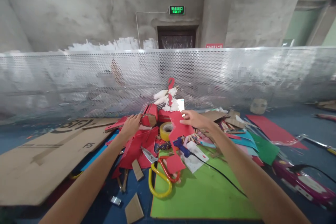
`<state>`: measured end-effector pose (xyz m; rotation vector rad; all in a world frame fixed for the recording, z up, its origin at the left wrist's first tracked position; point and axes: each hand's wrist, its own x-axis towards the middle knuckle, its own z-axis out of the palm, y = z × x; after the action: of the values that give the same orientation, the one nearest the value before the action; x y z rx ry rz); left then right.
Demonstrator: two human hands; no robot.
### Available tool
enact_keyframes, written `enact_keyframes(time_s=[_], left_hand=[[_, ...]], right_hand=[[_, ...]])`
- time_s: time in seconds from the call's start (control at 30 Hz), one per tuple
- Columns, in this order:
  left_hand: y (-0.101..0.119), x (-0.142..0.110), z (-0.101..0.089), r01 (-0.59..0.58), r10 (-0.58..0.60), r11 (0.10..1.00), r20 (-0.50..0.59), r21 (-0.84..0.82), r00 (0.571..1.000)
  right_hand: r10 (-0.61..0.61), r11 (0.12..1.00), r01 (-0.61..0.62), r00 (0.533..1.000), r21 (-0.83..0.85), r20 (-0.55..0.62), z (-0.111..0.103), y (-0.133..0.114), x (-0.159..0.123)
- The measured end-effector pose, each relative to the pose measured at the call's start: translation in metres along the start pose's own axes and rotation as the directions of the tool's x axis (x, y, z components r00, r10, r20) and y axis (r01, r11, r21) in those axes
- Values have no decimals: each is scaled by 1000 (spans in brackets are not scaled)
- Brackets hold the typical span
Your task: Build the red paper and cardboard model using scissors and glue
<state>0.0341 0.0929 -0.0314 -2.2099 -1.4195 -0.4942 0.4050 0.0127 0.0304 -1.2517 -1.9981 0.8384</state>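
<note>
My right hand (193, 118) pinches the edge of a cut red paper sheet (181, 126), which hangs over the pile. My left hand (131, 126), fingers bent, closes on red paper (119, 123) beside a red-covered cardboard form (150, 114). Between the hands lies a roll of yellow tape (165, 132). Scissors (160, 178) with yellow and red handles rest in front, their blades half apart. A blue glue gun (182, 147) lies right of them, its black cord trailing across a green board (204, 196). Part of each hand's grip is hidden.
A red hook-shaped ornament (171, 92) with white tufts stands against the perforated metal panel (118, 77). Flat brown cardboard (47, 157) lies on the left. Right are blue paper (246, 141), a red sheet (273, 129) and a purple power strip (304, 182). Cardboard scraps (134, 208) lie in front.
</note>
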Motion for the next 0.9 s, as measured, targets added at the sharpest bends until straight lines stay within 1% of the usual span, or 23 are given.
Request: enact_keyframes(time_s=[0.07, 0.13, 0.2, 0.23, 0.27, 0.3, 0.33, 0.37, 0.4, 0.43, 0.47, 0.5, 0.57, 0.63, 0.7, 0.73, 0.8, 0.87, 0.9], left_hand=[[-7, -1, -10, 4, -3, 999, 14, -32, 1000], [-12, -2, -27, 27, -26, 994, 10, -109, 1000], [-8, -3, -50, 64, -72, 961, -20, -270, 997], [-1, -3, -62, 75, -91, 917, -21, -393, 996], [9, -4, -73, 99, -105, 840, 20, -534, 994], [23, -5, -83, 132, -94, 720, 93, -681, 991], [39, -7, -92, 174, -45, 560, 180, -810, 983], [57, -10, -99, 217, -8, 408, 235, -887, 972], [74, -13, -104, 261, 35, 291, 283, -920, 958], [91, -17, -107, 297, 57, 205, 314, -933, 948], [105, -22, -109, 313, 56, 153, 324, -937, 944], [116, -27, -109, 310, 40, 121, 317, -943, 948], [129, -36, -109, 305, -19, 62, 305, -950, 952], [130, -44, -108, 335, -53, -11, 335, -942, 941], [127, -51, -107, 368, -11, -71, 370, -927, 929], [125, -53, -107, 369, 19, -80, 369, -926, 929], [122, -56, -105, 346, 60, -51, 343, -937, 937], [120, -59, -100, 320, 27, -21, 320, -947, 947], [119, -60, -97, 317, -10, -24, 318, -948, 948]], right_hand=[[22, 1000, -22, 1000, -21, 3, -1, -3, -3], [34, 999, -33, 999, -34, 7, -3, -10, -7], [13, 999, -13, 1000, -34, 10, -3, -16, -12], [-10, 999, 10, 1000, -31, 12, -3, -20, -13], [-37, 999, 38, 999, -24, 18, -2, -23, -15], [-67, 998, 67, 997, -11, 35, 0, -26, -16], [-93, 996, 93, 994, 9, 60, 3, -29, -16], [-116, 993, 114, 989, 30, 91, 6, -32, -17], [-134, 990, 129, 984, 49, 121, 10, -36, -17], [-150, 988, 143, 978, 60, 144, 13, -40, -17], [-163, 986, 155, 974, 62, 156, 17, -44, -18], [-176, 984, 169, 972, 57, 158, 21, -48, -18], [-204, 979, 198, 966, 50, 161, 27, -58, -21], [-233, 972, 224, 954, 69, 190, 31, -66, -24], [-252, 968, 241, 938, 73, 237, 36, -72, -27], [-254, 967, 249, 933, 52, 256, 38, -74, -28], [-254, 961, 273, 931, -39, 262, 45, -76, -30], [-259, 942, 297, 938, -152, 228, 51, -76, -30], [-273, 929, 311, 942, -201, 196, 54, -76, -30]])
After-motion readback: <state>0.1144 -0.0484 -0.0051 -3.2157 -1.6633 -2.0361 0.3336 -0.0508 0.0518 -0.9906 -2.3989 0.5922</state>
